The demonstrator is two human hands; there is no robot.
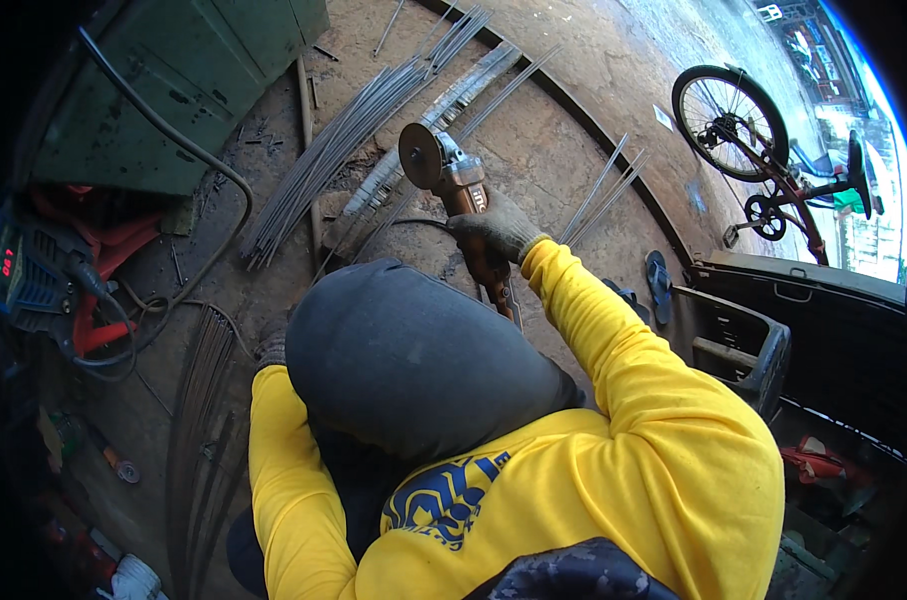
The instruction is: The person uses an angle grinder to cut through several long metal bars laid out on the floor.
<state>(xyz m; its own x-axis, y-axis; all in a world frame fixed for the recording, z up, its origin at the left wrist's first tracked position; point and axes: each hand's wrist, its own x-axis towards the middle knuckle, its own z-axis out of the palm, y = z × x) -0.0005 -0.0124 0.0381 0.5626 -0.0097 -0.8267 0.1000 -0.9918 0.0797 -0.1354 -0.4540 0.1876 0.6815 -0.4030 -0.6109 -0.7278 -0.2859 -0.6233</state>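
In my gloved right hand [499, 228] is an angle grinder [464, 190], gripped around its orange-brown body. Its round disc [422, 156] points up and away from me, above a long grey metal piece [444, 105] on the floor. The disc does not appear to touch anything, though the depth is hard to judge. My left hand [273, 343], also gloved, is low beside my dark-clad knee, which hides most of its fingers. A bundle of thin metal rods [339, 160] lies just beyond that hand. Another bundle of dark rods [202, 385] lies to its left.
A welding machine [39, 265] with a lit display and cables stands at the left, below a green metal cabinet [184, 90]. Loose rods [604, 190] lie right of the grinder. Slippers [659, 285], a black plastic crate [744, 345] and a bicycle [764, 150] are farther right.
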